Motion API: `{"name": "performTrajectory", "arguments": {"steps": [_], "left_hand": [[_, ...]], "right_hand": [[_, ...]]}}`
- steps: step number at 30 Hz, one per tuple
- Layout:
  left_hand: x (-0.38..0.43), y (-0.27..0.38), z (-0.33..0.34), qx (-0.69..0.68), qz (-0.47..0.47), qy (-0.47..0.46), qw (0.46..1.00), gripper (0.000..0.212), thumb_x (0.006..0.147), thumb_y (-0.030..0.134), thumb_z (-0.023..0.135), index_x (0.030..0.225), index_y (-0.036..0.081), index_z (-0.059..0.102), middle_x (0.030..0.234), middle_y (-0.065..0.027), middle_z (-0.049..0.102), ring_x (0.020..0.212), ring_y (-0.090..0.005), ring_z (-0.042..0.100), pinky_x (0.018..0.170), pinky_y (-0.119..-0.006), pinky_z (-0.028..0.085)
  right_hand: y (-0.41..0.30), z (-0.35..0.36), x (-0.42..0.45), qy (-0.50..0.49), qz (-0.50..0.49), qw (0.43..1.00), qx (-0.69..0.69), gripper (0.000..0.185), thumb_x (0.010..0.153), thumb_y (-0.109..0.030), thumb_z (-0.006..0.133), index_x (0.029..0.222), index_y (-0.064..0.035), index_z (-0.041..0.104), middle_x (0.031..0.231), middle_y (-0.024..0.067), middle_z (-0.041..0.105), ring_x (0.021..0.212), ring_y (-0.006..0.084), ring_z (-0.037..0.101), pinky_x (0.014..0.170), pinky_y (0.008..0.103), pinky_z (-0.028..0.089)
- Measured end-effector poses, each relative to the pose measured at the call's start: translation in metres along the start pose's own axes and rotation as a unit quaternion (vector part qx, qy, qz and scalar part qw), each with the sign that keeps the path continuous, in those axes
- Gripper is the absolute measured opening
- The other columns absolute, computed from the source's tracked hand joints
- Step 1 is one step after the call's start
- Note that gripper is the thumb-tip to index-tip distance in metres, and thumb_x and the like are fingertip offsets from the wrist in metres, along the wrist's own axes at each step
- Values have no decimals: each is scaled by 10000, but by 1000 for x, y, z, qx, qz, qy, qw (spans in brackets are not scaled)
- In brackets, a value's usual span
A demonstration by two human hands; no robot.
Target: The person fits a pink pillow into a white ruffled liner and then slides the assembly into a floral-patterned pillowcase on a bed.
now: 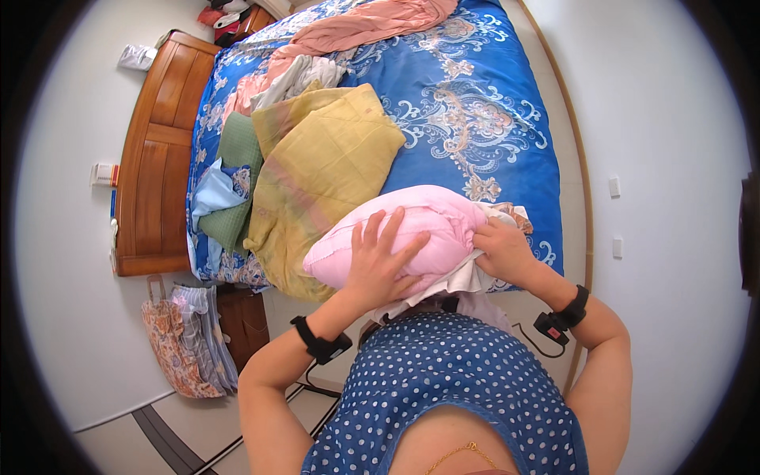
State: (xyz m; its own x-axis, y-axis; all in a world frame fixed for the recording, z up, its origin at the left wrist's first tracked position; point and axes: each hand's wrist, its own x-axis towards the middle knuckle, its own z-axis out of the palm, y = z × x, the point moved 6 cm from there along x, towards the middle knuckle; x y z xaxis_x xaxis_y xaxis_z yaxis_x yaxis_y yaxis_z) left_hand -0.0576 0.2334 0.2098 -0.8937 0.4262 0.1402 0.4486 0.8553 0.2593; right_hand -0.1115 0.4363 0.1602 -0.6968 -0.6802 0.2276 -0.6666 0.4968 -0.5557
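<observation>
A plump pink pillow (338,249) lies near my body at the near edge of the bed. My left hand (383,258) rests on its top with the fingers spread. At the pillow's right end, my right hand (499,246) has its fingers closed on bunched cloth, where pink and white fabric meet. White cloth (454,284) shows under the pillow along its near side, with a patterned piece (518,217) beyond my right hand. A yellow quilt (332,160) is spread just left of the pillow, partly hidden by it.
The bed has a blue patterned cover (439,119) and a wooden headboard (157,154) at left. A green pillow (237,136), light blue cloth (212,193), grey cloth (303,77) and a salmon cloth (356,29) lie on it. A floral bag (178,350) stands by the nightstand (243,323).
</observation>
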Motion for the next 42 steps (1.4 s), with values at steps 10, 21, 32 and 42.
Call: {"name": "performTrajectory", "arguments": {"steps": [10,21,32,42], "left_hand": [[11,4,49,-10,15,-8,1000,829,594,296,860,1366,325,560,1512,-110,384,1277,-349,406,946,-511,377],[24,10,57,-7,25,1,1000,777,613,306,857,1341,309,587,1500,-115,406,1271,-362,421,945,-533,377],[30,9,52,-65,25,5,998,613,717,184,730,1315,169,597,1424,-135,502,1264,-331,468,1022,-496,358],[44,-18,5,-184,22,157,970,515,738,121,752,1219,49,583,1275,-148,615,1179,-371,550,1015,-458,416]], "right_hand": [[-50,-18,-3,7,-112,987,111,133,704,-66,700,820,-71,636,772,66,594,768,249,626,645,360,519],[-38,42,-26,-180,-15,984,-5,232,646,-195,801,784,-68,666,817,86,646,901,269,618,735,376,524],[-63,-11,11,152,-149,972,-103,80,715,-70,644,781,-50,603,1101,110,653,1063,306,599,850,387,512],[-17,6,30,123,-14,992,-15,133,788,-52,623,920,-37,624,936,163,670,853,329,670,726,411,536]]}}
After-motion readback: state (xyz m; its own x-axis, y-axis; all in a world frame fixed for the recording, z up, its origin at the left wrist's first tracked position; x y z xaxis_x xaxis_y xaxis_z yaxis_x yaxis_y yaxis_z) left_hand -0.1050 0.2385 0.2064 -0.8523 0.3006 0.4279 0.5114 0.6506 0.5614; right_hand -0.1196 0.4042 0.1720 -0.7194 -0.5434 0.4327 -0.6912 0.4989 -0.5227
